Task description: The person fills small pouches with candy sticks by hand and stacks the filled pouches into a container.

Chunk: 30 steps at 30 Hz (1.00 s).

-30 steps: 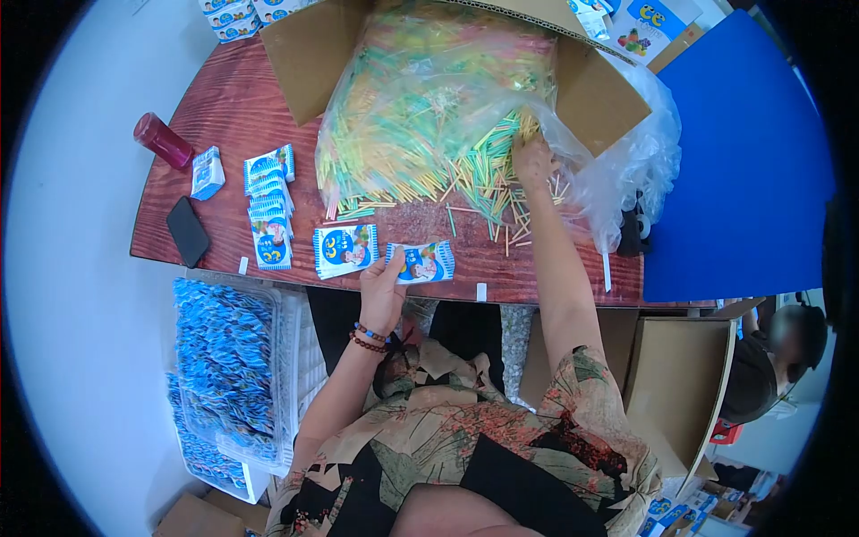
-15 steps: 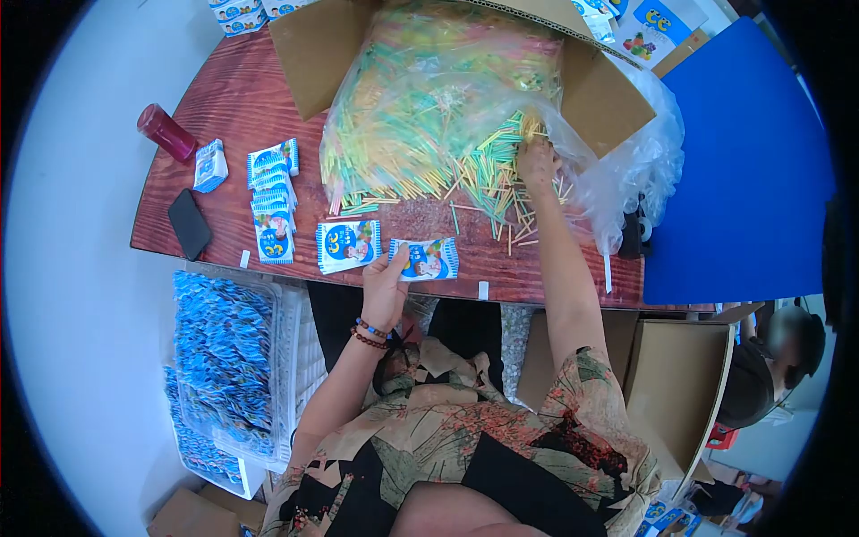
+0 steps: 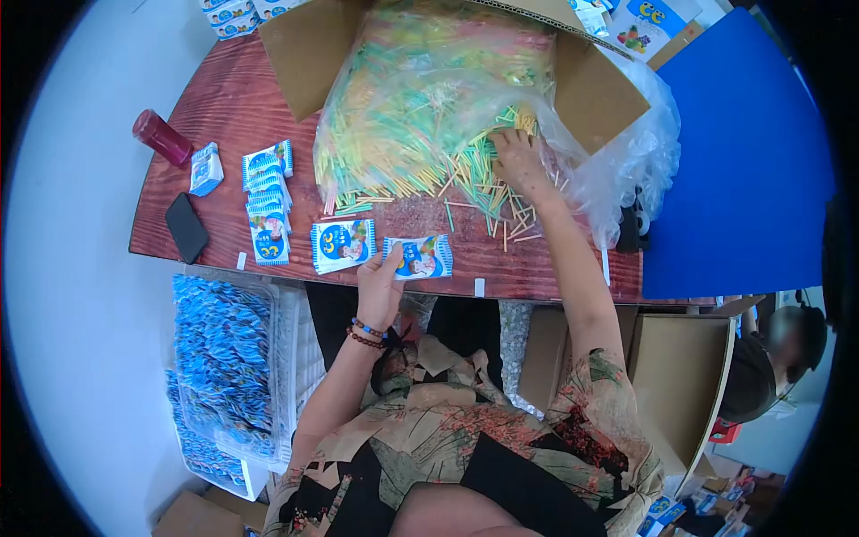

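Note:
My left hand is closed on a blue-and-white printed packet, thumb on top, at the table's front edge. Just left of it lies a small stack of similar packets. My right hand is at the heap of thin pastel sticks, yellow, green and pink, spilling from a clear plastic bag. Its fingers are curled down among the sticks, and the fingertips are partly hidden. The bag lies in the mouth of an open cardboard box.
Overlapping packets form a row at left, near a phone, a small pack and a red cup. A tub of packets stands below. A blue board is at right; another person is beyond.
My right hand has shifted left across the sticks, its fingers now curled at their edge. My left hand keeps the packet in much the same place; the whole view has shifted slightly.

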Tool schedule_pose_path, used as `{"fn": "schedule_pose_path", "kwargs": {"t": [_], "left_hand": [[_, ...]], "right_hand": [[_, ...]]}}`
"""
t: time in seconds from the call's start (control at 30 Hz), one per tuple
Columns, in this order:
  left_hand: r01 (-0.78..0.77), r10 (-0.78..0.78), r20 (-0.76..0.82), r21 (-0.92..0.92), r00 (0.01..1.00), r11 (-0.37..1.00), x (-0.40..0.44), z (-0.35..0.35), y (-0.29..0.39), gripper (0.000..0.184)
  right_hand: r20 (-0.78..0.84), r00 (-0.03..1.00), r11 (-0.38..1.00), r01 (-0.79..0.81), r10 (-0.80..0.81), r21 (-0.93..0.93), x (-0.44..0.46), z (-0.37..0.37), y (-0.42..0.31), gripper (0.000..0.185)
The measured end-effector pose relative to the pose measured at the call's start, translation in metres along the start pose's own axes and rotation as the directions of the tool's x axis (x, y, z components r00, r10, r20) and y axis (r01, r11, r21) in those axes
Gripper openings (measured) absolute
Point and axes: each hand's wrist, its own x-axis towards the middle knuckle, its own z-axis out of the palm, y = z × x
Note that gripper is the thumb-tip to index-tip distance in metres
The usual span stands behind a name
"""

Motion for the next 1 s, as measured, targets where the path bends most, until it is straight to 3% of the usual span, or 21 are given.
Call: {"fn": "schedule_pose_path", "kwargs": {"t": [0.13, 0.23, 0.43, 0.57, 0.67, 0.77, 0.83, 0.87, 0.9, 0.93, 0.97, 1.0], "left_hand": [[0.000, 0.000, -0.010, -0.009, 1.000, 1.000, 0.000, 0.005, 0.001, 0.014], [0.005, -0.006, -0.021, -0.014, 1.000, 1.000, -0.001, 0.004, 0.001, 0.013], [0.005, -0.005, 0.012, 0.021, 1.000, 1.000, 0.004, -0.007, -0.004, 0.012], [0.007, -0.006, -0.019, 0.051, 1.000, 0.999, 0.004, -0.005, -0.004, 0.012], [0.021, -0.022, 0.012, 0.062, 1.000, 0.998, 0.003, -0.006, -0.003, 0.012], [0.024, -0.024, -0.017, 0.022, 1.000, 0.999, 0.001, -0.001, 0.000, 0.012], [0.010, -0.011, 0.005, 0.016, 1.000, 1.000, 0.003, -0.004, -0.002, 0.012], [-0.003, 0.002, 0.026, 0.011, 1.000, 1.000, 0.004, -0.006, -0.004, 0.012], [0.006, -0.006, 0.027, 0.012, 1.000, 1.000, 0.004, -0.006, -0.004, 0.012], [-0.004, 0.004, 0.030, 0.001, 1.000, 1.000, 0.004, -0.007, -0.005, 0.013], [-0.014, 0.015, 0.030, -0.010, 0.999, 1.000, 0.004, -0.007, -0.005, 0.013], [-0.015, 0.015, 0.034, 0.001, 0.999, 1.000, 0.003, -0.004, -0.003, 0.013]], "right_hand": [[0.087, 0.996, 0.984, 0.039, -0.024, -0.174, 0.008, 0.007, -0.001, 0.033], [0.002, 0.996, 0.977, 0.090, -0.092, -0.192, 0.002, 0.011, 0.004, 0.032], [-0.026, 0.996, 0.979, 0.075, -0.081, -0.188, -0.005, -0.003, 0.012, 0.031], [0.014, 1.000, 0.968, 0.022, -0.020, -0.250, -0.005, -0.005, 0.012, 0.026], [0.053, 0.995, 0.966, 0.089, -0.079, -0.244, -0.006, -0.009, 0.013, 0.023], [-0.012, 0.999, 0.989, -0.050, 0.048, -0.139, -0.003, -0.010, 0.018, 0.021], [-0.017, 0.966, 0.928, -0.241, 0.256, 0.285, -0.005, -0.008, 0.021, 0.016], [-0.014, 0.965, 0.927, -0.247, 0.262, 0.282, -0.010, -0.005, 0.021, 0.016], [0.004, 0.933, 0.680, -0.264, 0.359, 0.684, -0.016, -0.006, 0.014, 0.014], [0.063, 0.897, 0.283, -0.204, 0.438, 0.937, -0.021, -0.007, 0.009, 0.012], [0.117, 0.906, 0.065, -0.156, 0.407, 0.986, -0.026, 0.003, 0.010, 0.010], [0.124, 0.903, 0.060, -0.162, 0.412, 0.985, -0.032, 0.010, 0.005, 0.010]]}}
